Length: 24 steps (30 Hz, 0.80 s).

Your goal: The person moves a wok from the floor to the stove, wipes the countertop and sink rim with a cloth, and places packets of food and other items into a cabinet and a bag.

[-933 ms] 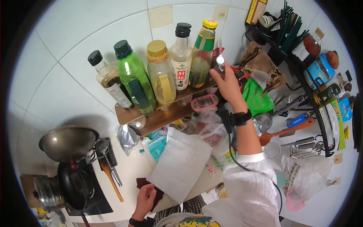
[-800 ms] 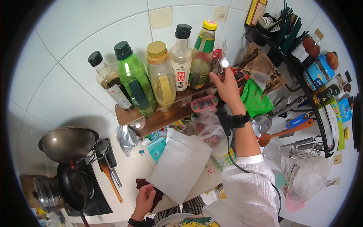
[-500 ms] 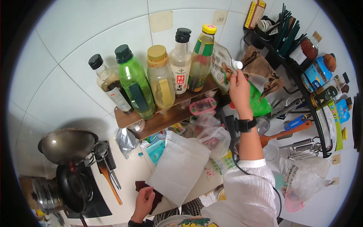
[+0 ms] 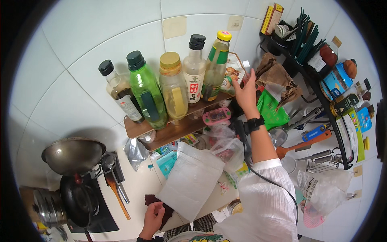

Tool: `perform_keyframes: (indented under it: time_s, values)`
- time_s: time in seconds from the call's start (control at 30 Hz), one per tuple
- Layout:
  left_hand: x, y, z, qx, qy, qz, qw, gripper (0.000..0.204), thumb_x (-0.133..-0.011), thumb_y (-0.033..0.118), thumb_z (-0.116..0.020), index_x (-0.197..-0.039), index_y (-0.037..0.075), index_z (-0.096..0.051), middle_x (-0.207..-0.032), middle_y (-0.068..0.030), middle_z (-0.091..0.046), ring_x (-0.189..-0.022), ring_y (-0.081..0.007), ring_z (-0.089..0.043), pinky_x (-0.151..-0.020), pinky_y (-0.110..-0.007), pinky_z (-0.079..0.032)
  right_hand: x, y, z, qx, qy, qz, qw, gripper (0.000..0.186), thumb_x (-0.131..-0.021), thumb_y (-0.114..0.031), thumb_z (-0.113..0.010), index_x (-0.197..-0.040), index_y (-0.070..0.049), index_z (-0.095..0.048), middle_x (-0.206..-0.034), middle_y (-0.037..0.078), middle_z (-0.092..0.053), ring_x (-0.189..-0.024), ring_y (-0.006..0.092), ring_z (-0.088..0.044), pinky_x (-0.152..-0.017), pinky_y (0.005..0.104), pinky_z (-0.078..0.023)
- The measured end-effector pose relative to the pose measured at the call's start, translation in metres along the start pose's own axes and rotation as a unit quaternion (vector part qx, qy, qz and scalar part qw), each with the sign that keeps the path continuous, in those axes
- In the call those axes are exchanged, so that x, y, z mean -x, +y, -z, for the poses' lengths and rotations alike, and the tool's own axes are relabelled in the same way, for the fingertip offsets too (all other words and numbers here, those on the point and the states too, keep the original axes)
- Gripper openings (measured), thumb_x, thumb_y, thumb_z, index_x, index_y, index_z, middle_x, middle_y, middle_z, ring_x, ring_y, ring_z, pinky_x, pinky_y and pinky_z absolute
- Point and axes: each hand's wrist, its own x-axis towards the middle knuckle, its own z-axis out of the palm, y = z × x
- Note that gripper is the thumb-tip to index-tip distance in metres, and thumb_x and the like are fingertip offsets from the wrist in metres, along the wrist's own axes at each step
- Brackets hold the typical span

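Observation:
A white spouted pouch [image 4: 231,76] with brown pictures and a white cap stands at the right end of the wooden shelf. My right hand [image 4: 246,93] is closed around its right side, below the cap. Just left of it rises a glass bottle [image 4: 215,68] with a yellow cap and green label. By the counter's front edge, my left hand [image 4: 153,218] has its fingers curled on a dark red cloth [image 4: 166,215]. A large pale grey-white bag [image 4: 191,177] lies flat beside that cloth. The pouch's base is partly hidden by my right hand.
Along the shelf [image 4: 161,139] stand a vinegar bottle [image 4: 194,76], a gold-lidded jar [image 4: 173,88], a green bottle [image 4: 147,92] and a dark sauce bottle [image 4: 123,94]. A black rack [image 4: 338,133] with utensils is at right. A wok [image 4: 72,155] and frying pan [image 4: 76,201] are at left.
My right hand has moved a little left and down with the pouch, which now sits more upright against the yellow-capped bottle. The left hand has barely moved.

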Motion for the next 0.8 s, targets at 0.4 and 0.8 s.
perform_keyframes:
  time_s: [0.4, 0.8]
  values:
    - [0.002, -0.013, 0.005, -0.007, 0.008, 0.007, 1.0, 0.03, -0.09, 0.011, -0.062, -0.118, 0.002, -0.054, -0.109, -0.01, -0.058, -0.101, -0.0176, -0.058, -0.084, -0.03, -0.05, 0.086, -0.088, 0.022, 0.016, -0.038, -0.008, 0.999, 0.03, -0.084, -0.012, -0.064, -0.11, 0.001, -0.058, -0.102, 0.018, -0.061, -0.096, 0.0318, -0.059, -0.081, 0.0386, -0.047]
    - [-0.01, -0.049, -0.033, 0.046, -0.137, 0.279, 0.949, 0.078, -0.092, 0.038, -0.059, -0.144, 0.0, -0.014, -0.136, -0.0182, -0.04, -0.122, -0.0255, -0.047, -0.093, -0.042, -0.047, 0.265, -0.039, 0.003, 0.176, -0.39, -0.068, 0.901, 0.029, -0.082, -0.027, -0.066, -0.101, -0.005, -0.063, -0.091, 0.015, -0.061, -0.086, 0.0342, -0.058, -0.076, 0.0436, -0.047]
